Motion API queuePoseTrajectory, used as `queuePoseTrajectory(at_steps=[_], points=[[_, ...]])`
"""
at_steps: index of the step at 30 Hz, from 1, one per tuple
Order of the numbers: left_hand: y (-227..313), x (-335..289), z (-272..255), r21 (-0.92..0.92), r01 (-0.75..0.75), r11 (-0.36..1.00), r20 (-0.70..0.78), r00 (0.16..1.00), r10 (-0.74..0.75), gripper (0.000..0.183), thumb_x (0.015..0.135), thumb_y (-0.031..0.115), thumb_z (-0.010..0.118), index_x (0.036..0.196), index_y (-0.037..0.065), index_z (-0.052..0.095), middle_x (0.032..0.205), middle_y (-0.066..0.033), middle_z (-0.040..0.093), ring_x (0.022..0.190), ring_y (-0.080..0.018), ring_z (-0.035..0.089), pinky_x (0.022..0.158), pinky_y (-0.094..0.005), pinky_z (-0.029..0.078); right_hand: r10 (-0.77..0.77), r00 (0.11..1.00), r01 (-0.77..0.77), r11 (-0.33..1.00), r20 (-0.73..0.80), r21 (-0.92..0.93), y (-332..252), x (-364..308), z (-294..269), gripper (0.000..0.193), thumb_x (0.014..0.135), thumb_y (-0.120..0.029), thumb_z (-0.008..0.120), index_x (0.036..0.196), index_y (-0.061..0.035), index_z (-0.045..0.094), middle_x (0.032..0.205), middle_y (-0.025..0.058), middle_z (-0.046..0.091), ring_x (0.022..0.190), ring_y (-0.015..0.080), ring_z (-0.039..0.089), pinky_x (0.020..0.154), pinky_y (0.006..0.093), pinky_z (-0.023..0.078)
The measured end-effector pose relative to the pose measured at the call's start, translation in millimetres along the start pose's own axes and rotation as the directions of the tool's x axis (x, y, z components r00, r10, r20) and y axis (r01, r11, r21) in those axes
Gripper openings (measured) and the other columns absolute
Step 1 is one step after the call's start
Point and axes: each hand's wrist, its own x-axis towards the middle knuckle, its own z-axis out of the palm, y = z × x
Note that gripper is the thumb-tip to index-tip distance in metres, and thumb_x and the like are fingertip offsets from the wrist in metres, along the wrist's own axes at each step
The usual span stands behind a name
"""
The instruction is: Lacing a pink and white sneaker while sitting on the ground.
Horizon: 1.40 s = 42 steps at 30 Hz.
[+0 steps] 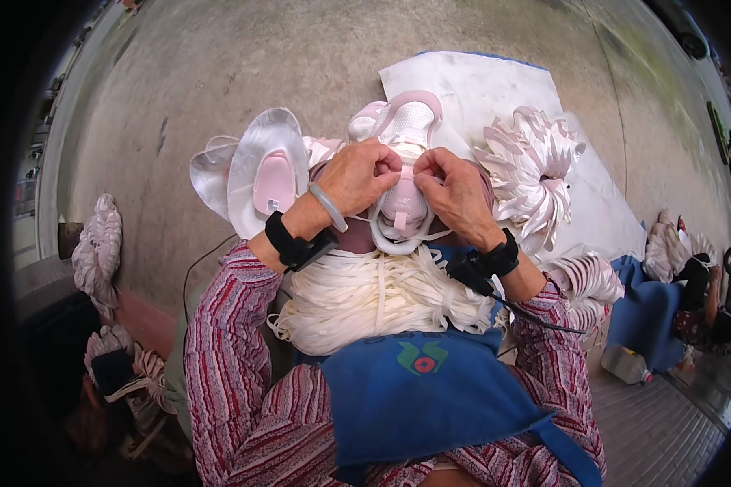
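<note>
Head view: a pink-and-white shoe [406, 207] is seen just off the picture's centre, toward 1 o'clock; every direction below is taken from it. The left hand [356, 177] is placed at 9 to 10 o'clock, its thumb and forefinger pressed together beside the pink tab [407, 172]. The right hand [456, 195] is placed at 3 o'clock, its thumb and forefinger likewise drawn together at the tab's other side. What is pinched by either hand is too small to be told. A black strap is worn on each of the 2 wrists, and a pale bangle [326, 204] on the left.

At 12 o'clock, another shoe [410, 118] is set just beyond the hands. Silvery-white pieces [248, 183] are placed at 9 o'clock. A white sheet [471, 77] is spread at 1 o'clock, and a ring of pieces [568, 150] is laid between 2 and 3. At 6 to 7, a cream lace bundle [357, 296] is held on the lap, above a blue apron [430, 406]. At 4, a pink-and-white stack [589, 280] is seen near a blue cloth [642, 308].
</note>
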Motion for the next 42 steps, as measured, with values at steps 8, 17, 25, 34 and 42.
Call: queuePoseTrajectory(at_steps=[8, 17, 25, 34, 42], points=[[-2.4, 1.1, 0.3, -0.017, -0.013, 1.000, -0.024, 1.000, 0.013, 0.016, 0.079, 0.008, 0.068, 0.093, -0.001, 0.067, 0.081, -0.0031, 0.061, 0.070, -0.0099, 0.056, 0.065, -0.0232, 0.048, -0.141, 0.985, 0.131, 0.986, -0.099, -0.102, 4.4, 1.0, 6.9, 0.012, 0.081, -0.006, 0.063, 0.090, 0.0013, 0.059, 0.074, 0.0004, 0.058, 0.068, 0.0072, 0.053, 0.062, 0.0211, 0.045], [-1.1, 1.0, 0.0, -0.023, -0.027, 0.999, -0.039, 0.999, 0.026, 0.018, 0.079, 0.009, 0.068, 0.093, -0.001, 0.067, 0.077, -0.0029, 0.061, 0.068, -0.0089, 0.055, 0.064, -0.0228, 0.047, 0.025, 0.995, -0.012, 0.991, -0.098, 0.137, 13.3, 7.4, 9.5, 0.011, 0.079, -0.007, 0.060, 0.087, 0.0002, 0.060, 0.071, 0.0070, 0.062, 0.065, 0.0131, 0.057, 0.061, 0.0276, 0.047], [0.3, 1.5, 0.8, -0.007, -0.010, 1.000, -0.036, 0.999, 0.010, 0.017, 0.078, 0.009, 0.069, 0.093, 0.000, 0.068, 0.078, -0.0043, 0.062, 0.067, -0.0112, 0.057, 0.063, -0.0247, 0.048, -0.145, 0.987, 0.139, 0.987, -0.067, -0.078, 1.5, 5.6, 2.2, 0.010, 0.079, -0.003, 0.059, 0.089, -0.0005, 0.059, 0.076, 0.0142, 0.062, 0.069, 0.0250, 0.062, 0.063, 0.0328, 0.048], [5.9, -3.1, 3.7, 0.212, -0.184, 0.960, -0.106, 0.972, 0.210, 0.011, 0.079, 0.012, 0.062, 0.082, 0.001, 0.063, 0.080, -0.0139, 0.062, 0.075, -0.0319, 0.062, 0.067, -0.0394, 0.049, -0.189, 0.975, 0.179, 0.980, -0.114, -0.088, 5.9, 3.9, -5.3, 0.012, 0.081, -0.005, 0.061, 0.091, -0.0011, 0.060, 0.078, 0.0139, 0.061, 0.075, 0.0270, 0.062, 0.065, 0.0336, 0.049], [4.9, -7.7, -50.4, -0.135, 0.212, 0.968, -0.013, 0.976, -0.216, 0.017, 0.089, 0.018, 0.055, 0.084, 0.002, 0.057, 0.074, -0.0035, 0.060, 0.071, -0.0157, 0.060, 0.063, -0.0307, 0.048, 0.120, 0.993, -0.121, 0.971, 0.018, 0.208, 31.5, -15.5, -48.1, 0.012, 0.087, -0.010, 0.061, 0.091, 0.0013, 0.063, 0.075, -0.0012, 0.060, 0.066, 0.0062, 0.053, 0.062, 0.0211, 0.046]])
